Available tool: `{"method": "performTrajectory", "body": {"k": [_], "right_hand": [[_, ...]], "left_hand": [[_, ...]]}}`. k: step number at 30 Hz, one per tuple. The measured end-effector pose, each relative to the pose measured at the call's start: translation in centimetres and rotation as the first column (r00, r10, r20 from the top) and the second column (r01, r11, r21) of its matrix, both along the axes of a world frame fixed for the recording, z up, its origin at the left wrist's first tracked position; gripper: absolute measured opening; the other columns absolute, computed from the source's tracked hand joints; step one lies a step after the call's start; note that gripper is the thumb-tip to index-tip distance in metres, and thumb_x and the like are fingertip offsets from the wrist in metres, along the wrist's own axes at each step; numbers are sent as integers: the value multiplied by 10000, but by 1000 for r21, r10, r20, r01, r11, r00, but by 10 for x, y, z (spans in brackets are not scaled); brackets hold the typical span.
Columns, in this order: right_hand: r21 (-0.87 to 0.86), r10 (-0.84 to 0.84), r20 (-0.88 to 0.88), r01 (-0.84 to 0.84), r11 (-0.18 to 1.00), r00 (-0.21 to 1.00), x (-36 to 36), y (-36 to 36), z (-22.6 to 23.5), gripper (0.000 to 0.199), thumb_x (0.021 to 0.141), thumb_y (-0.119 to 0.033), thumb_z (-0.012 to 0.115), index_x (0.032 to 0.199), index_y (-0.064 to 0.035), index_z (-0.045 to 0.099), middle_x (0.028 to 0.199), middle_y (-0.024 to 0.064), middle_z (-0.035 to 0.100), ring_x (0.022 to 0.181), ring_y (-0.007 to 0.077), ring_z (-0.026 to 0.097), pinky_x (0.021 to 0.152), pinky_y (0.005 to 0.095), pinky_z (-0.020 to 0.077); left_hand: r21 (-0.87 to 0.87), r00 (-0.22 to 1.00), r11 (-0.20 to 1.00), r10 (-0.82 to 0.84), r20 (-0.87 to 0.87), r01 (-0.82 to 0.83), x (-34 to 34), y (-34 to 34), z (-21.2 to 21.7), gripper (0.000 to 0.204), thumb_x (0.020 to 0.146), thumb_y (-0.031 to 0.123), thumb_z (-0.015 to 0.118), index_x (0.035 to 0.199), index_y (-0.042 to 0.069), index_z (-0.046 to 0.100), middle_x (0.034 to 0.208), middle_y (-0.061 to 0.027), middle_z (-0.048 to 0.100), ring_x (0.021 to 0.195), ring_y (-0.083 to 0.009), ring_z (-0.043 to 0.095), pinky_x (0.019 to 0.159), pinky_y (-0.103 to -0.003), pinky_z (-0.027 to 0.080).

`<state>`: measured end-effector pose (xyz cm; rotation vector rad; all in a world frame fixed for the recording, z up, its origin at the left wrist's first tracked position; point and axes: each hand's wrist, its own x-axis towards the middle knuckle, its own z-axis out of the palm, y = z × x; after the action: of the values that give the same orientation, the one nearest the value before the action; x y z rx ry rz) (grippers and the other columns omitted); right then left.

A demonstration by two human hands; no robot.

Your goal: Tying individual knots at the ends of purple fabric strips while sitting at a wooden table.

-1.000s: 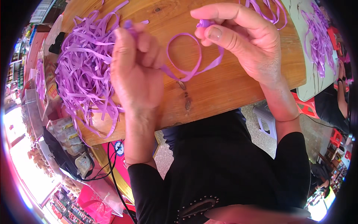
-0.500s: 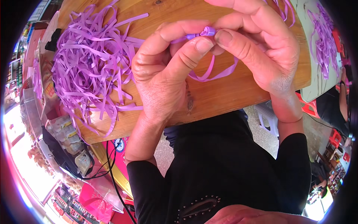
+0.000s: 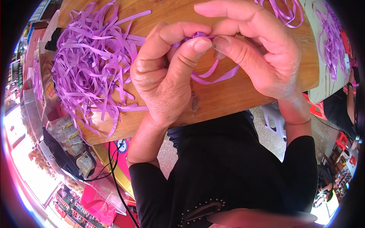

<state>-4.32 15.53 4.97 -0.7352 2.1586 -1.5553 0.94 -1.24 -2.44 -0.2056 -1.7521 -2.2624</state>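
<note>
Warm brown wood fills the upper part of the view: a thick wooden tabletop (image 3: 243,95) with a rounded near edge, seen from above by a person in a black top whose forearms rise from the lower edge. Both hands meet over the middle of the board. The left hand (image 3: 163,79) is curled, its thumb and forefinger drawn narrowly together, and the right hand (image 3: 258,53) faces it with thumb and forefinger likewise pinched, the other fingers arched loosely above. Between the two pairs of fingertips sits a thin purple plastic ribbon strip (image 3: 215,76): a small bunched bit of it shows just above the thumbnails, squeezed where the hands touch, while the rest hangs below the fingers as a loose loop that curves under the right thumb and lies against the wood. How the strip runs inside the pinch is hidden by the thumbs.

To the left of the left hand, well apart from the held strip, a big tangled heap of purple ribbon strips (image 3: 87,68) spreads over the board, with some ends trailing over the near edge. A few more loose purple strips (image 3: 281,9) lie at the far edge beyond the right hand. On the far right a pale second tabletop (image 3: 323,87) carries another scatter of purple strips (image 3: 334,41). Below the board on the left, black cables (image 3: 112,167) hang down beside clear packets of goods (image 3: 66,133).
</note>
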Motion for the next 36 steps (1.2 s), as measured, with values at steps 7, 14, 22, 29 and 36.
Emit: {"method": "performTrajectory", "body": {"k": [7, 14, 22, 29, 36], "right_hand": [[50, 4, -16, -3, 999, 1000, -1, 4, 2, 304, 864, 22, 547, 1166, 32, 508, 920, 98, 632, 837, 125, 619, 737, 217, 490], [-274, -118, -348, 20, 962, 930, 2, -9, -40, 256, 869, 33, 533, 1125, 44, 542, 996, 114, 610, 886, 151, 616, 777, 220, 486], [-152, -198, 228, 236, 960, 953, 9, -8, 1, 277, 836, 55, 575, 1109, 75, 535, 1022, 156, 586, 900, 173, 617, 822, 237, 484], [-161, -94, -518, 11, 987, 850, -4, -1, -34, 227, 782, 65, 637, 1005, 71, 595, 915, 152, 610, 813, 175, 622, 703, 228, 485], [-198, -83, -597, -47, 979, 798, -12, -4, -31, 200, 774, 58, 649, 973, 59, 626, 861, 130, 618, 755, 165, 621, 639, 222, 474]], "left_hand": [[104, 1000, 995, -2, -26, 5, -2, 5, 1, 167, 854, 29, 588, 1008, -37, 591, 926, -61, 606, 794, -90, 538, 706, -185, 437], [149, 997, 987, -62, 50, 54, 0, -5, -1, 292, 901, 93, 534, 1168, -23, 518, 881, -30, 598, 632, -25, 400, 575, -143, 315], [248, 973, 969, -65, 223, 8, -11, -4, -7, 237, 891, 62, 543, 1118, -3, 536, 815, -63, 631, 567, -20, 380, 527, -151, 299], [392, 969, 899, -239, 67, 195, -10, -10, -9, 317, 910, 96, 514, 1213, 17, 469, 799, -50, 610, 533, -59, 286, 520, -215, 257], [396, 957, 895, -268, 112, 205, -4, -6, -5, 315, 924, 118, 492, 1220, 16, 459, 866, -87, 643, 681, -102, 547, 627, -205, 395]]}}
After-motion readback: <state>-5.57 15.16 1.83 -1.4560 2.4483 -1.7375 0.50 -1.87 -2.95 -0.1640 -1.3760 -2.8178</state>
